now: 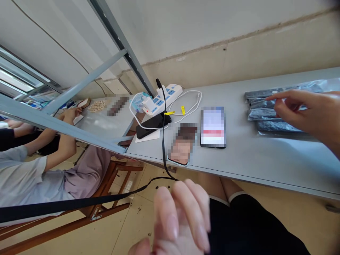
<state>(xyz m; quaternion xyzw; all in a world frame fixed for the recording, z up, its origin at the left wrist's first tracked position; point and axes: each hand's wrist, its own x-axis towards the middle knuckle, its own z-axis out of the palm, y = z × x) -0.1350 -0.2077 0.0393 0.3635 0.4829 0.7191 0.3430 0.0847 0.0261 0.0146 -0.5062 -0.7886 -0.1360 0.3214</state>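
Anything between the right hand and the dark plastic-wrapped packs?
Nothing visible. The right hand is over the dark plastic-wrapped packs, index fingertip close; contact is unclear. The nearest phone lies apart to the left, off that path.

Illumination is bright and diffuse. The window [16,76] at the far left is the brightest zone, its panes partly washed out. Glare: pale highlights streak the clear plastic packaging [275,114] at right. Shadow: soft-edged shade borders its near side on the grey tabletop [255,161]; the black shorts [247,223] retain little detail. Focus: the near left hand [183,214] is slightly blurred. Masking: coarse mosaic covers both phone screens [213,125]. Distortion: wide-angle stretching tilts lines at left; the upper-right corner darkens.
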